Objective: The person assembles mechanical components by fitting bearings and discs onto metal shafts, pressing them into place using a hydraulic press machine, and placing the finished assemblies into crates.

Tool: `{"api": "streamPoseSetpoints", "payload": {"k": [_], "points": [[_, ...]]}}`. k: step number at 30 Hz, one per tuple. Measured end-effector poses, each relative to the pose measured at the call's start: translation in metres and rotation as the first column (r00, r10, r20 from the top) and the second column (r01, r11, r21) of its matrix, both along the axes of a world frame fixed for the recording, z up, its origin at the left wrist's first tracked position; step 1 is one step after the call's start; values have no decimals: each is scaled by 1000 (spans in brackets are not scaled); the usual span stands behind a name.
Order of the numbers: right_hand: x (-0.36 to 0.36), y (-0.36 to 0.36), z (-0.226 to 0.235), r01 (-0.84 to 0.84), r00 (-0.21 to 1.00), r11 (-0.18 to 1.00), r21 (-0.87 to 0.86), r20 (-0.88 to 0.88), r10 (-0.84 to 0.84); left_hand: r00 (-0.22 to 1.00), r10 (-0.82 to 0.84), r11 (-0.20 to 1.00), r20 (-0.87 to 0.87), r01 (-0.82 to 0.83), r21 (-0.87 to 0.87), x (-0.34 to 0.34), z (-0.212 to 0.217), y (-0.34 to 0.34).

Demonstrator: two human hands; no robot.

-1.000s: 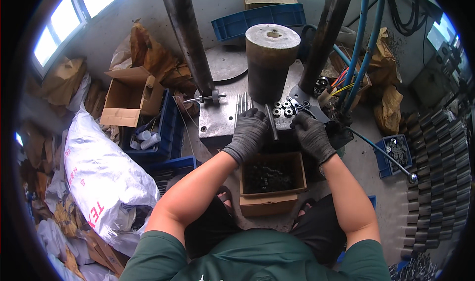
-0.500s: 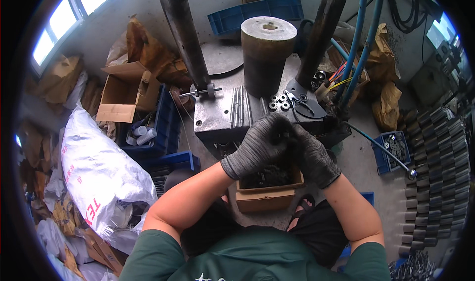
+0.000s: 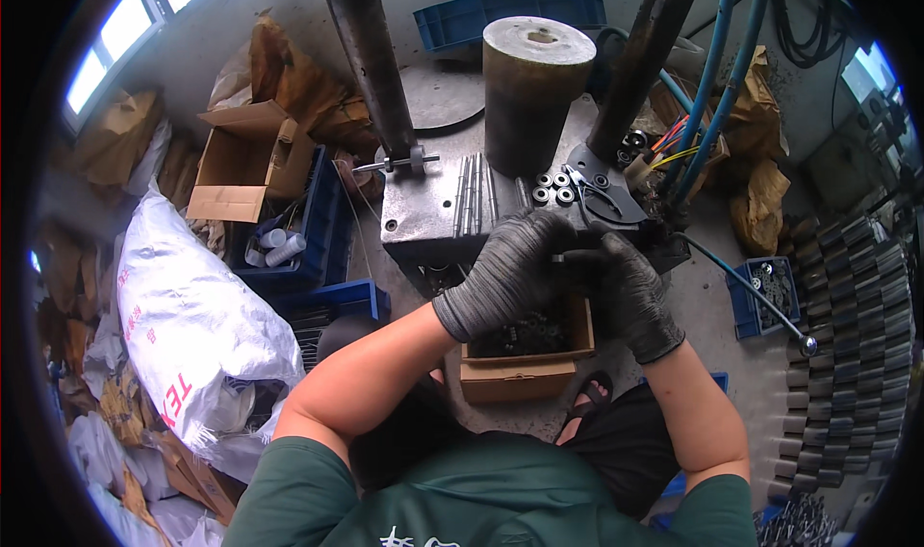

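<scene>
In front of the metal work plate [image 3: 423, 205], my left hand [image 3: 510, 266] and my right hand [image 3: 633, 292], both in dark grey gloves, meet above an open cardboard box [image 3: 520, 379] of small dark parts. The left fingers are curled, and a small dark piece [image 3: 558, 257] shows at their tips; its kind is too small to tell. My right thumb and fingers bend toward it, their grip partly lost in shadow. Several small ring-shaped bearings [image 3: 541, 195] lie on the plate beside pliers [image 3: 599, 201]. Thin metal rods [image 3: 469, 196] lie to the left of a thick steel cylinder [image 3: 527, 114].
Two dark posts [image 3: 368, 61] rise from the plate. Blue hoses [image 3: 717, 76] hang at the right, and a ball-ended lever [image 3: 770, 306] slants outward. A white sack [image 3: 192, 306] and a blue crate [image 3: 322, 229] stand left; stacked metal cylinders [image 3: 847, 345] and a small blue bin [image 3: 765, 292] stand right.
My hands have drawn slightly apart, the right one shifting right and opening a gap between them. The whole view has shifted a little, and more of the box's contents shows.
</scene>
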State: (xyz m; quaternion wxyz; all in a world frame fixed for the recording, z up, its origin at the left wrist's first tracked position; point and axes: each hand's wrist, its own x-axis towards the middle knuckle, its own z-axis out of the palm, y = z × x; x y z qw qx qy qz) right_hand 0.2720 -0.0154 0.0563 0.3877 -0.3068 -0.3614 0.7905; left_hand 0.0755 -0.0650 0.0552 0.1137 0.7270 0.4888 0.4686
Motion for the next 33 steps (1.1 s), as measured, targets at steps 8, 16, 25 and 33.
{"api": "streamPoseSetpoints", "payload": {"k": [8,16,25,33], "points": [[17,6,-2,119,992,924,365,-86,-93,995,72,988,-75,-61,141,-10,2,1],[-6,-14,11,-173,960,916,361,269,75,988,-106,975,-115,126,185,-7,1,-6],[0,-12,12,-179,866,238,955,268,-423,473,0,810,881,516,-277,8,2,-19],[-4,-6,17,-321,827,-182,930,181,-532,465,140,809,874,455,-372,16,-9,-22]]}}
